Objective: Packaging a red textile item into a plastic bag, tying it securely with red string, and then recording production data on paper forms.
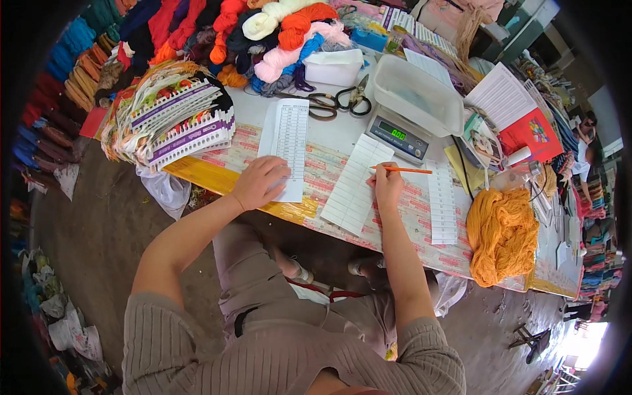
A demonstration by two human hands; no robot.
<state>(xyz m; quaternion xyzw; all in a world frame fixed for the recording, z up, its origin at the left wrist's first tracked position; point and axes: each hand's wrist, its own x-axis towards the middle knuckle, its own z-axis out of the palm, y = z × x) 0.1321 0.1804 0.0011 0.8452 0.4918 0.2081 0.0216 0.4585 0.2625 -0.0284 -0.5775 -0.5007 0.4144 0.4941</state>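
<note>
My left hand lies flat with its fingers stretched over the lower part of a printed list on the table. My right hand is closed around an orange pencil, which points left over a ruled paper form. The pencil's tip is near the form's upper right part; whether it touches the paper I cannot tell. Just beyond the form stands a digital scale with a lit green display and a clear plastic tub on top. Right of my right hand lies a narrow printed strip.
Thread cards with purple labels are heaped at the table's left. Black-handled scissors lie behind the list. Colourful yarn skeins cover the back, beside a white box. An orange-yellow skein hangs over the front edge at right, near a red booklet.
</note>
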